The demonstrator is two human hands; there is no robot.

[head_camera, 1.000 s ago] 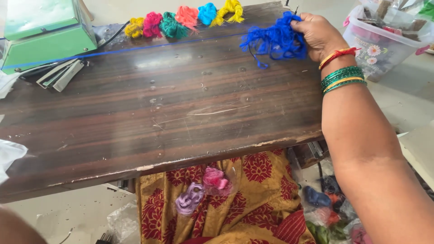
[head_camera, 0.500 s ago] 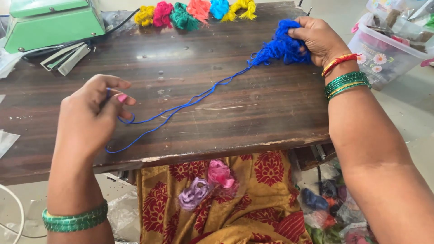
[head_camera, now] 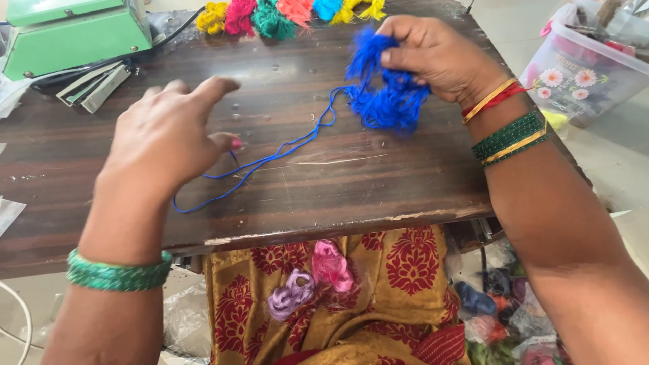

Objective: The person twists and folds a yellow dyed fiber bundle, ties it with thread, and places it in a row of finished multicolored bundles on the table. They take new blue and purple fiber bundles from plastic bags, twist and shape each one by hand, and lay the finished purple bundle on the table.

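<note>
My right hand [head_camera: 433,57] grips a tangled bundle of blue yarn [head_camera: 389,101] above the dark wooden table [head_camera: 378,182]. A single blue strand [head_camera: 270,159] trails from the bundle leftwards across the table. My left hand [head_camera: 165,135] pinches that strand near its free end, with the other fingers spread. Both wrists wear green bangles.
Small yarn bundles in yellow, pink, green, orange and blue [head_camera: 284,13] line the table's far edge. A green machine [head_camera: 74,30] stands at the far left. A plastic box with flower print [head_camera: 588,67] sits to the right. Pink and purple yarn pieces [head_camera: 311,277] lie on my lap.
My left hand came into view and took the strand. My right hand has carried the blue bundle from the table's far right corner leftwards, nearer the middle, leaving the strand slack.
</note>
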